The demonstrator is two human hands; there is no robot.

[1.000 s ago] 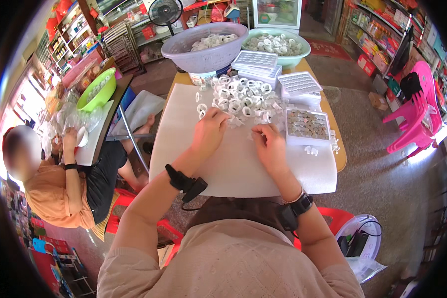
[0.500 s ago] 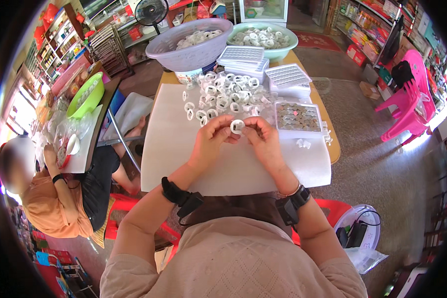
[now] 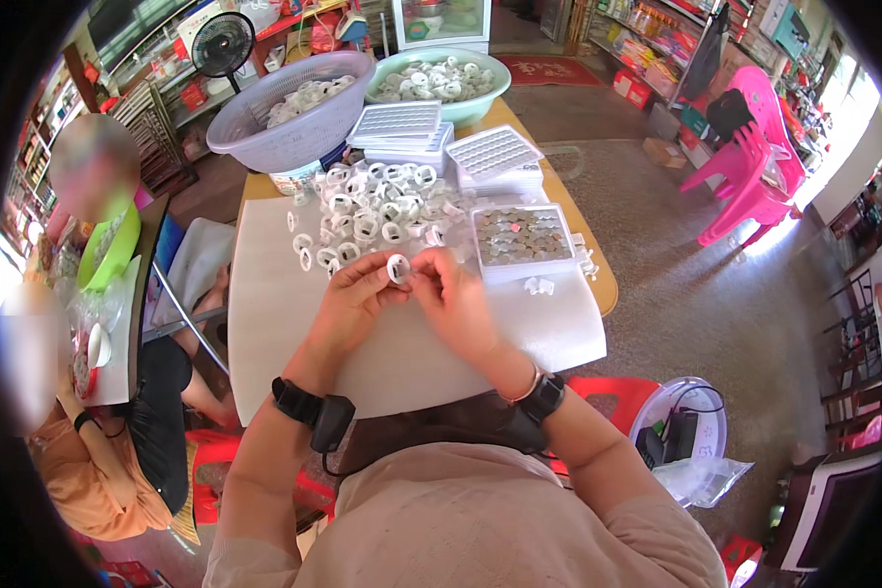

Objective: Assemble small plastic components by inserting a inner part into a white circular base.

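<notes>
My left hand (image 3: 351, 299) pinches a small white round plastic part (image 3: 398, 269) with a dark slot in its middle, held up above the white-covered table. My right hand (image 3: 453, 304), slightly blurred, has its bent thumb and fingers closed at the part's right edge. Just beyond my hands lies a loose heap of similar white plastic parts (image 3: 365, 227), several of them ring-shaped. To the right of the heap, a clear box (image 3: 527, 270) holds many flat, coin-like discs (image 3: 521, 235) with one small pink piece among them.
Stacked white trays (image 3: 500, 157) and another tray stack (image 3: 397, 122) stand behind the heap. A lilac basket (image 3: 294, 137) and a mint basin (image 3: 495, 88) hold more white parts. People sit at a side table on the left. A pink chair (image 3: 745, 162) stands right.
The view has turned, so the table appears farther left. My right hand has shifted its grip at the part's edge, and the part is now turned more edge-on.
</notes>
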